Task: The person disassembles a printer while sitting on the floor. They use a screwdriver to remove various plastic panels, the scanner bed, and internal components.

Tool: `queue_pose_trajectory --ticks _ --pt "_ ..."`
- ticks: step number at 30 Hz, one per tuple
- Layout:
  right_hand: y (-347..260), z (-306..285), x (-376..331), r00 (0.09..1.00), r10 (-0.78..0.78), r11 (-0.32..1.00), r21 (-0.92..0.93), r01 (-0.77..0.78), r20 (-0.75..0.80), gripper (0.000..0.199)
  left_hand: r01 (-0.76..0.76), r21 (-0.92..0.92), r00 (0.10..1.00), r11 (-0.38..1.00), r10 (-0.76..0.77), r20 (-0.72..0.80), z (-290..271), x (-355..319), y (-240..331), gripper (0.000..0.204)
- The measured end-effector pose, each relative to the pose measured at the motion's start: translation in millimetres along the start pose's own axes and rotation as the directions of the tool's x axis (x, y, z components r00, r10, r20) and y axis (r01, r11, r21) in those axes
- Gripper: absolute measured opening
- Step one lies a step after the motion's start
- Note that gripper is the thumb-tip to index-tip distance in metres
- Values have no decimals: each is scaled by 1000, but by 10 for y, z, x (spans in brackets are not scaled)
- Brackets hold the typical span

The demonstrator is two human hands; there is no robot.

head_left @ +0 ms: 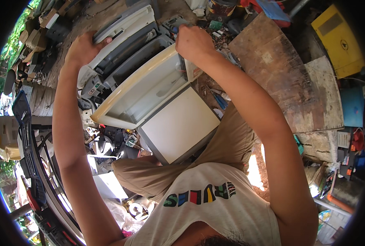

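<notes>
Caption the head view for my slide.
Left hand holding a pale casing, right hand near a yellow-rimmed casing, with a white-faced panel closer to the body.

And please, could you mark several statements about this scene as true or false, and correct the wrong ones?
1. The left hand grips a light grey plastic casing. True.
2. The right hand lies on the brown wooden board. False: it is at the far right end of the row of casings, apart from the board.
3. The grey-bordered white panel is nearer to the torso than the cream-rimmed casing. True.
4. The yellow box is at the picture's lower left. False: it is at the upper right.
</notes>
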State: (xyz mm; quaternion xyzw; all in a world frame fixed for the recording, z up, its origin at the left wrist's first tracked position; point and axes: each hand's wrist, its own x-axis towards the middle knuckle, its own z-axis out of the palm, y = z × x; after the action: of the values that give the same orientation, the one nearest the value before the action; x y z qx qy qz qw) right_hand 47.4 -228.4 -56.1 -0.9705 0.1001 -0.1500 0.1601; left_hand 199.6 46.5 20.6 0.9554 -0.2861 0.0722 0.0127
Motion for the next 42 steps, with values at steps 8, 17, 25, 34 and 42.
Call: queue_pose_trajectory --ticks 8,17,25,34,42 --pt "78 119 0 992 -104 995 -15 103 -72 23 7 13 1000 1000 -6 -24 -12 -53 19 72" --pt "215 143 385 910 285 824 408 -393 302 27 -25 -5 999 1000 24 -36 1 -45 50 72" --pt "68 201 132 989 -37 998 -62 29 -140 24 -14 3 998 1000 15 -64 96 -75 -49 72" --pt "171 288 -81 917 128 887 457 64 -377 28 -3 -28 998 1000 1 -66 131 -81 -77 69" --pt "141 411 -126 926 10 988 147 50 -378 22 -11 -27 999 1000 10 -43 114 -79 -57 69"
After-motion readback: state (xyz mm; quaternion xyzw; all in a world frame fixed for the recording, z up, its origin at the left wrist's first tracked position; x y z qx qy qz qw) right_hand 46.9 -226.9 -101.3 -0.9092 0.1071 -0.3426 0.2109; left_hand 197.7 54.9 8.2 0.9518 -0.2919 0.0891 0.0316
